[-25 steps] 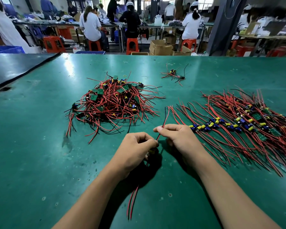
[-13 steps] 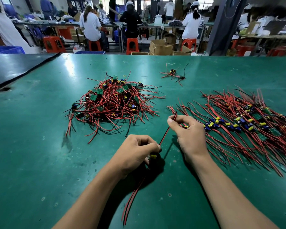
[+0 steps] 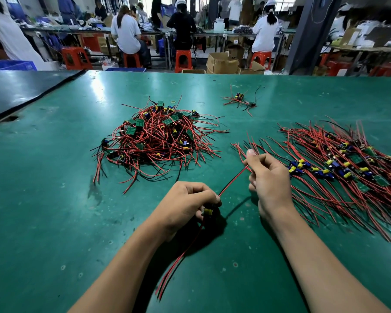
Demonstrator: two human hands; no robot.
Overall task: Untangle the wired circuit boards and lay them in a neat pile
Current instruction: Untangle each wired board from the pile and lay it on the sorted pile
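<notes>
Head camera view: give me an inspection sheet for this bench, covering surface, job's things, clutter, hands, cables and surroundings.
Surface: green table mat, scuffed and spotted.
Job's things: tangled heap at centre; neat pile on the right, wires combed one way; held board, mostly hidden by fingers.
Clutter: stray bunch of wired boards at the far side.
Hands: left hand grips the held board; right hand pinches its wire pair.
Cables: wire pair stretched between the hands; second pair trails toward the person.
Surroundings: seated people on red stools; cardboard boxes on the floor.
</notes>
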